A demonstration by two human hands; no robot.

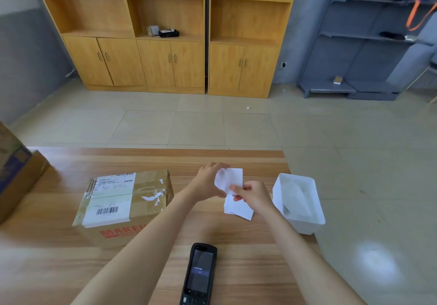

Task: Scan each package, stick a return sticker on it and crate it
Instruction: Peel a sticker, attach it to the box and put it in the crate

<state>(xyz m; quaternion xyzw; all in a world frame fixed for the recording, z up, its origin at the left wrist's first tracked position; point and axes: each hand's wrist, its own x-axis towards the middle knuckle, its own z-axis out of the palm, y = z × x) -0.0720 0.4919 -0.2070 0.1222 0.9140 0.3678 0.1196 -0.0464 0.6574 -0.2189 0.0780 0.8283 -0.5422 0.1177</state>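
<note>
Left hand [208, 181] and right hand [254, 197] pinched the sticker [234, 177], peeling it beside the package [125, 200]; pressing it on looked next.

Left hand [208, 180], right hand [255, 196], both pinching sticker [233, 177]

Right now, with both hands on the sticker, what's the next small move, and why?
Probably finish peeling the sticker. The left hand and right hand both pinch it, and one layer curls away, so it looks half-separated. The scanner lies unheld on the table, and the box sits to the left, labels up, likely where the sticker goes next.
</note>
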